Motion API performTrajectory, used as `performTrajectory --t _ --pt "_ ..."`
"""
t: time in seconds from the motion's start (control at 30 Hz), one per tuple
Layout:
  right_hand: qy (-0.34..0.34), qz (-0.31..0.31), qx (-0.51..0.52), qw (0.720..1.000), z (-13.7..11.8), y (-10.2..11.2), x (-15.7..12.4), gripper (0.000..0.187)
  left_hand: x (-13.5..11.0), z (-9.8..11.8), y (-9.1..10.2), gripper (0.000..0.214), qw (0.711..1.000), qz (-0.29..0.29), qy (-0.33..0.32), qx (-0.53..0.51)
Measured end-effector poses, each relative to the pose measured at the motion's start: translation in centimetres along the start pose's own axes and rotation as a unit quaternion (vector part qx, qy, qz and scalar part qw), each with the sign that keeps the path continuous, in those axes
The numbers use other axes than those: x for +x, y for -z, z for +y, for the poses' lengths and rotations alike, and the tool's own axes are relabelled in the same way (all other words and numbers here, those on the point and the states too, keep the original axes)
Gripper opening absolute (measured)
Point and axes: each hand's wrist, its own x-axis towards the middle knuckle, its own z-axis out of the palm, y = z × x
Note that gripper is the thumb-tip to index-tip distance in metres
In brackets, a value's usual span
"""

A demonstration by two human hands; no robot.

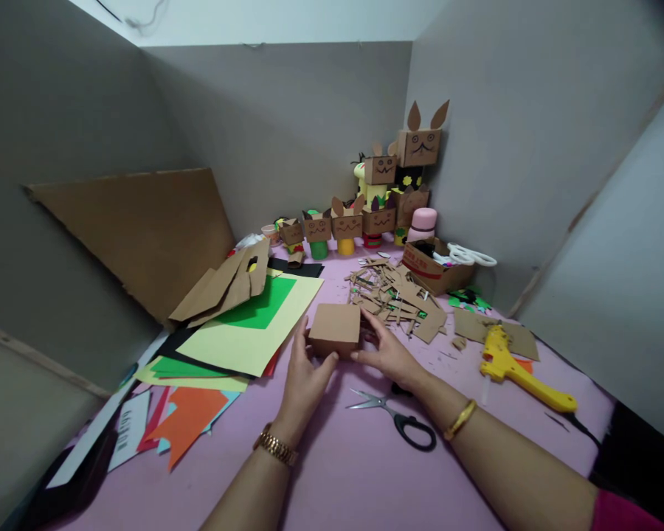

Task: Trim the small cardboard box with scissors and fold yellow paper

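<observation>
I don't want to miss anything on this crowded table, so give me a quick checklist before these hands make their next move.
1. Small cardboard box between left hand and right hand: ok.
2. Box's top face unmarked by drawing: ok.
3. Scissors closed: not ok, spread open.
4. Yellow glue gun apart from both hands: ok, off to the right.
5. Glue gun cool: cannot tell.
6. Cardboard scraps tidied away: not ok, heaped beyond the right hand.

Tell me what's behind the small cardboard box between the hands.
Behind the small box, cardboard scraps lie toward the right; farther back stand cardboard-headed figures. The tabletop just beyond the box is hidden by it.
</observation>
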Motion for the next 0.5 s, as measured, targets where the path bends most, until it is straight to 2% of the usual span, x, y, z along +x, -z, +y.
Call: performTrajectory --t 0.1,0.23,0.3,0.43,0.5 --pt "0.0 -0.004 -0.034 0.999 -0.8 0.1 -0.3 0.077 0.0 0.3 0.2 0.083 0.998 -0.019 0.046 -0.036" --pt "0.021 -0.035 -0.004 0.999 -1.3 -0.3 -0.7 0.065 -0.1 0.8 0.3 0.109 0.998 -0.028 0.043 -0.04" --pt "0.022 -0.036 0.014 0.999 -1.4 -0.5 -0.8 0.061 -0.1 1.2 0.4 0.11 0.997 -0.025 0.036 -0.061" --pt "0.001 -0.038 0.072 0.997 -1.8 -0.8 -1.0 0.052 -0.4 1.9 0.9 0.103 0.998 -0.023 -0.032 -0.054" --pt "-0.047 -0.038 0.13 0.99 -2.1 -0.9 -1.2 0.053 -0.6 2.2 1.1 0.106 0.995 -0.049 -0.081 -0.023"
